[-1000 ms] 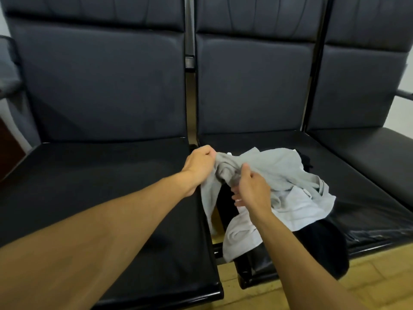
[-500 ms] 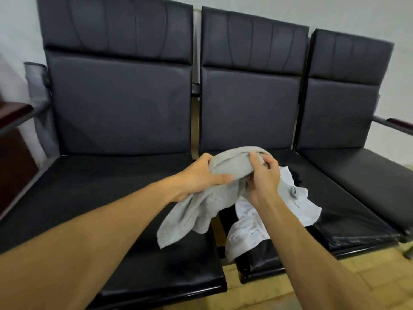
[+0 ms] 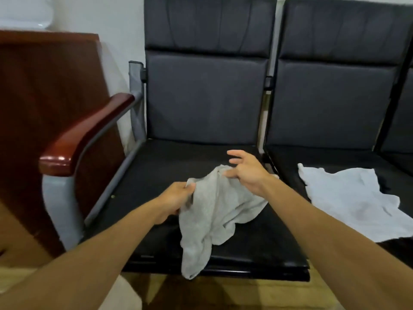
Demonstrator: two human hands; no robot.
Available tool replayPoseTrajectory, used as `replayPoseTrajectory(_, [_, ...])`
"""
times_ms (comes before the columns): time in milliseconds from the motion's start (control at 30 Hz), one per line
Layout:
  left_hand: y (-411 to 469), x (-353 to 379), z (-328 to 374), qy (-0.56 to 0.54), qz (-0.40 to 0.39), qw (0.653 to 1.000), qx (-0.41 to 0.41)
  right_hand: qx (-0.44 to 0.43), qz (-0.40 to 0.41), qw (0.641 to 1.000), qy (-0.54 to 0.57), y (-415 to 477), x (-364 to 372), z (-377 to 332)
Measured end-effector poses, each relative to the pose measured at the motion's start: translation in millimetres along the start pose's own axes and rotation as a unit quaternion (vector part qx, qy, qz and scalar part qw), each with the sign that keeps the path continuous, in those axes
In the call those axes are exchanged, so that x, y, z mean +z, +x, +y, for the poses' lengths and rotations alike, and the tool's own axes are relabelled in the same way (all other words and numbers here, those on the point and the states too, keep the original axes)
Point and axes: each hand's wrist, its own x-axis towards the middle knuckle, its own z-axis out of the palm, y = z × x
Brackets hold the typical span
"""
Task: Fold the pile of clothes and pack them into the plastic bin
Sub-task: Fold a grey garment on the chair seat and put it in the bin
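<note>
A crumpled grey garment [image 3: 214, 211] hangs over the front of the left black seat [image 3: 156, 175]. My left hand [image 3: 176, 195] grips its left upper edge. At the garment's upper right corner is my right hand [image 3: 245, 171]; its fingers are spread and the thumb touches the cloth. A white garment [image 3: 348, 198] lies spread on the neighbouring seat, with a dark garment [image 3: 385, 185] partly hidden beneath it. No plastic bin is in view.
A wooden armrest [image 3: 85, 135] on a grey metal frame borders the left seat. A dark wooden cabinet [image 3: 44, 86] stands further left, with a white object [image 3: 22, 14] on top. Tiled floor shows below the seats.
The grey garment has been carried from the pile on the middle seat to the left seat. My view swung left. The fingers of my right hand have opened from their grip.
</note>
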Motion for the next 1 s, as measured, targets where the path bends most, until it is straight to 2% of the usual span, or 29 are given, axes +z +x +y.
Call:
replayPoseTrajectory(100, [8.4,-17.4,-36.8,0.009,0.034,0.998,-0.054,0.013,0.001,1.000,-0.006,-1.9,4.6,21.9])
replayPoseTrajectory(200, [26.7,-28.4,-50.5,0.046,0.074,0.995,-0.053,0.020,0.011,1.000,-0.005,0.2,-0.4,37.6])
replayPoseTrajectory(267, [33.3,-27.2,-44.9,0.152,0.136,0.979,-0.007,0.044,0.034,0.998,-0.027,-0.4,-0.8,47.9])
replayPoseTrajectory(333, [34.9,-19.8,-35.3,0.203,0.181,0.957,0.100,0.074,0.031,0.993,-0.088,-0.8,0.2,53.3])
replayPoseTrajectory(367, [33.8,-14.5,-31.0,0.205,0.170,0.952,0.154,0.080,0.014,0.985,-0.150,-0.4,0.6,53.6])
replayPoseTrajectory(467, [31.5,2.4,-29.7,0.278,0.052,0.927,0.246,0.056,-0.063,0.943,-0.323,6.2,0.8,55.0])
replayPoseTrajectory(600, [41.7,13.1,-35.7,0.389,-0.026,0.888,0.245,0.011,-0.115,0.914,-0.389,11.6,-2.3,60.7])
replayPoseTrajectory(667, [46.8,13.0,-36.9,0.403,-0.035,0.885,0.230,-0.022,-0.090,0.938,-0.333,10.3,-5.7,57.8])
replayPoseTrajectory(767, [45.7,14.9,-35.4,0.376,-0.030,0.899,0.221,-0.078,-0.026,0.985,-0.151,3.8,-10.7,48.6])
replayPoseTrajectory(833, [40.9,19.1,-34.4,0.337,-0.023,0.913,0.227,-0.090,0.006,0.992,-0.093,-3.2,-9.4,44.7])
replayPoseTrajectory(900, [35.2,25.0,-31.9,0.292,-0.017,0.926,0.238,-0.093,0.050,0.991,-0.082,-7.6,-2.9,44.0])
replayPoseTrajectory(1000, [32.2,36.0,-27.3,0.290,0.007,0.927,0.239,-0.049,0.079,0.995,-0.033,-9.0,6.5,38.4])
